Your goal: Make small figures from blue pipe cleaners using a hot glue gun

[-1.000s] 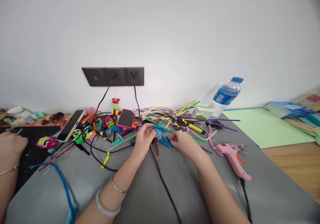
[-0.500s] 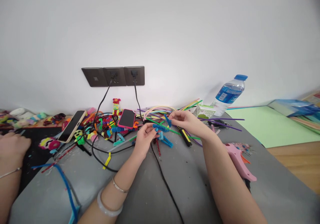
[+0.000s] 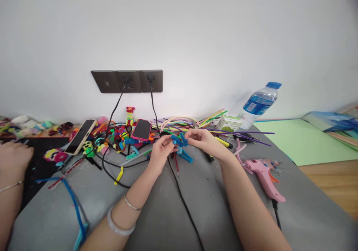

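Both my hands meet over the grey table [image 3: 156, 213], pinching one blue twisted pipe-cleaner figure [image 3: 179, 141]. My left hand [image 3: 159, 152] grips its left side with closed fingers. My right hand [image 3: 203, 139] pinches its right end from above. More blue pieces [image 3: 185, 156] lie on the table just below the hands. A heap of coloured pipe cleaners [image 3: 192, 126] lies right behind them.
A pink glue gun [image 3: 261, 174] lies at the right, its black cord running toward me. Two phones [image 3: 141, 129] [image 3: 79, 136], small coloured figures, a water bottle [image 3: 258, 103] and a small green box [image 3: 228, 123] stand near the wall. Another person's hand [image 3: 12, 157] rests at the far left.
My right hand left the table, reached up to the pipe-cleaner heap, then came back down to the blue figure, which my left hand kept holding. The view shifted slightly.
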The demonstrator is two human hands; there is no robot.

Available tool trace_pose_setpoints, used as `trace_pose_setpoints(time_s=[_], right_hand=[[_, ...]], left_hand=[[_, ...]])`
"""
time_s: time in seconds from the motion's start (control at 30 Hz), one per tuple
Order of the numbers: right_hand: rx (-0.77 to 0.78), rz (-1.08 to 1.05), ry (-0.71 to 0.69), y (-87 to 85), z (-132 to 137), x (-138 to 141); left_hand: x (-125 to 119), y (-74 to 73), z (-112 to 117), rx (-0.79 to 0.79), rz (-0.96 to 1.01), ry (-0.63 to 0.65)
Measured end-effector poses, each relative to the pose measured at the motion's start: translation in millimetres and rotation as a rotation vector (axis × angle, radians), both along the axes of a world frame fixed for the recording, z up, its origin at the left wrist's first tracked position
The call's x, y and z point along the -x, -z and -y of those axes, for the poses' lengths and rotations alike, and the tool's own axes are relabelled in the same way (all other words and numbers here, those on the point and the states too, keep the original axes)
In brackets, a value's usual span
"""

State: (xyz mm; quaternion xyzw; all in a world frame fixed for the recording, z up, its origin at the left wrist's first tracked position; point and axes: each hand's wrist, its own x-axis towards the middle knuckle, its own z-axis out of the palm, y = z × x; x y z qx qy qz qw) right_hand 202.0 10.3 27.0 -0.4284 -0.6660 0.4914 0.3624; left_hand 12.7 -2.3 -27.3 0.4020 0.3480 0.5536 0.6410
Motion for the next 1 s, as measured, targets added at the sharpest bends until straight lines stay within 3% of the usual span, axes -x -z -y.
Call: trace_pose_setpoints(time_s=[1.0], right_hand=[[-0.019,0.052,0.017,3.8,1.9,7.2]], left_hand=[[-0.2,-2.3,1.8,-0.006,-0.069,0.014]])
